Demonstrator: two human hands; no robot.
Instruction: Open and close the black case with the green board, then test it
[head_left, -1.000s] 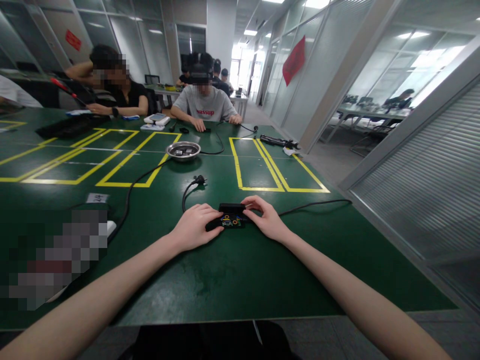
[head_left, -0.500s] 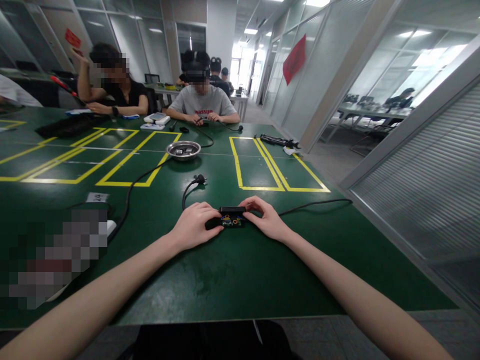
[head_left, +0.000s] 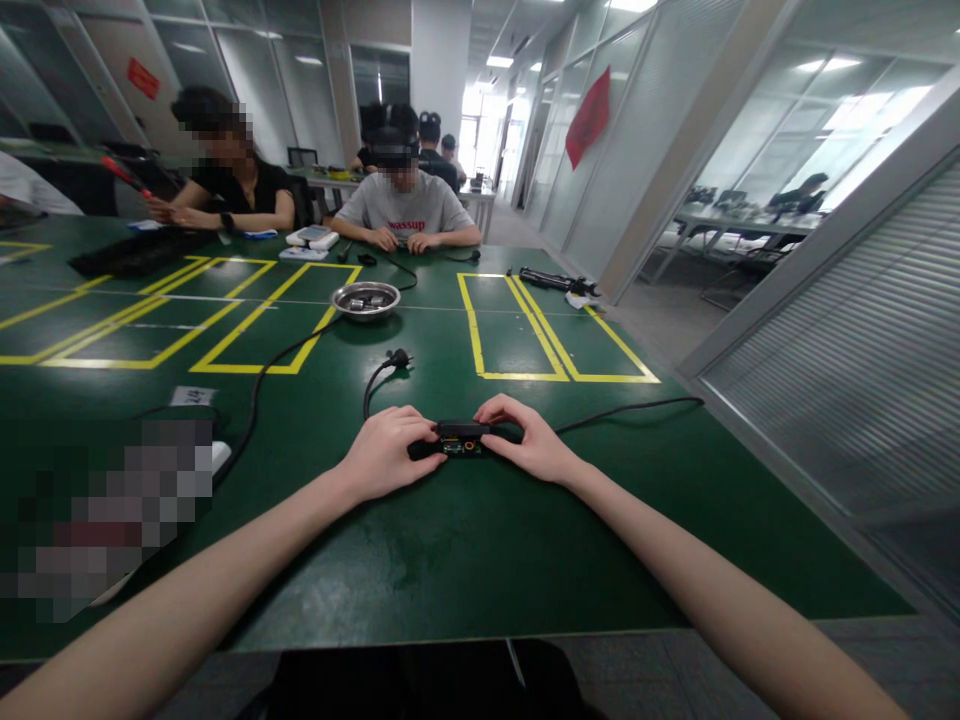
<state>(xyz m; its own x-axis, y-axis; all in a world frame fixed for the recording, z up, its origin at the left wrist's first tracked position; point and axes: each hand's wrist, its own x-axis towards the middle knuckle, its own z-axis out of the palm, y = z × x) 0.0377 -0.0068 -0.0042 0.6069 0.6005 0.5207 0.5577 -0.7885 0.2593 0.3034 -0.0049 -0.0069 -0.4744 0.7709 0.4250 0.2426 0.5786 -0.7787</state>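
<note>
Between my hands lies a black power adapter, its casing parted, with a circuit board (head_left: 454, 447) and a round orange-ringed part showing inside. The black cover half (head_left: 463, 429) rests low along the far side of the board. My left hand (head_left: 391, 452) is closed on the left end, thumb at the near edge and fingertips by the cover. My right hand (head_left: 529, 442) grips the right end, fingers on top of the cover and thumb in front. A black power cord with a plug (head_left: 401, 359) curves behind my left hand. Another thin cable (head_left: 630, 407) runs off to the right.
A metal bowl (head_left: 366, 300) with metal parts stands farther back on the green table (head_left: 465, 560). Yellow tape (head_left: 525, 378) marks rectangles there. A blurred object (head_left: 120, 510) lies at left near a paper label (head_left: 193, 397). Two people sit across the table.
The cover has come down nearer the board, so less of the board shows. My right hand has shifted slightly left. Across the table, a person's raised hand has lowered.
</note>
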